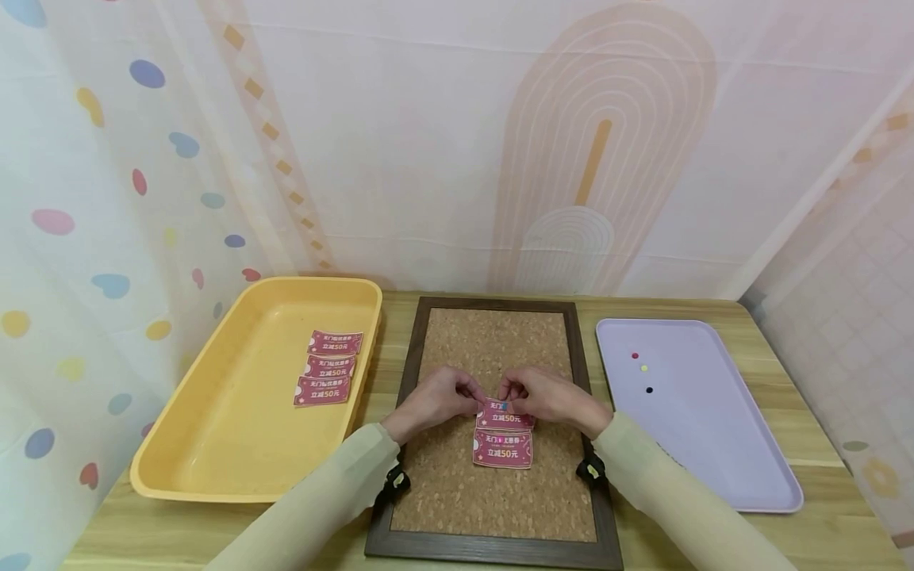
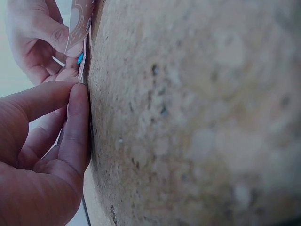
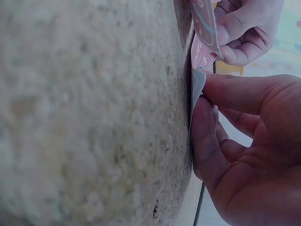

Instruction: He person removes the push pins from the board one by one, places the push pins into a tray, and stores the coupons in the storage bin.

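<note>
Two dark pink printed coupons lie on a cork board [image 1: 443,496], one above the other. A small blue dot-like pin [image 1: 504,406] marks the top of the upper coupon [image 1: 500,420], and a pink one [image 1: 500,439] the top of the lower coupon [image 1: 502,455]. My left hand [image 1: 441,398] pinches the upper coupon's left edge between thumb and finger. At its right side, my right hand [image 1: 548,400] pinches the edge; the right wrist view shows a pale lifted edge [image 3: 197,82] there. Part of the upper coupon is hidden behind my right fingers.
A yellow tray [image 1: 214,476] at left holds three similar coupons [image 1: 323,390] along its right side. To the right, a lilac tray [image 1: 714,428] carries red, yellow and black dots [image 1: 649,390]. The board's dark frame [image 1: 493,549] sits on a wooden table [image 1: 807,444] before a patterned curtain.
</note>
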The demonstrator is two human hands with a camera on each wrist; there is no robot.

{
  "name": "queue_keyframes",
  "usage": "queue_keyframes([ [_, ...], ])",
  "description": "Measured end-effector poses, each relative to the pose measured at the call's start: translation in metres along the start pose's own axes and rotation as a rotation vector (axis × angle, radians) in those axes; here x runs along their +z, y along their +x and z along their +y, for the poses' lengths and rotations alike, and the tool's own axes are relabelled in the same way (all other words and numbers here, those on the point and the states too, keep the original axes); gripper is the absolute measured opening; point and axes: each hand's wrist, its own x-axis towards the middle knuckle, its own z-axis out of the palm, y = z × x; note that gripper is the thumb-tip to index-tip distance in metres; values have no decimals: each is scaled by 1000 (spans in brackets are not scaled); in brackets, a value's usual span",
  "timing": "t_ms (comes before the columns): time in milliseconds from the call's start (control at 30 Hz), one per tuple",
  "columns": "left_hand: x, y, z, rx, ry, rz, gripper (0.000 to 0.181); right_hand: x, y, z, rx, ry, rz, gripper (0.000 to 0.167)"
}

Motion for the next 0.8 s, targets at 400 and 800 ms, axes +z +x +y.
queue_keyframes([
  [400,0,0,1,-11,6,-3,6,-1,0,0,-14,-25,-10,8],
  [800,-1,0,0,-8,6,-4,9,-2,-1,-2,-6,-41,-16,12],
])
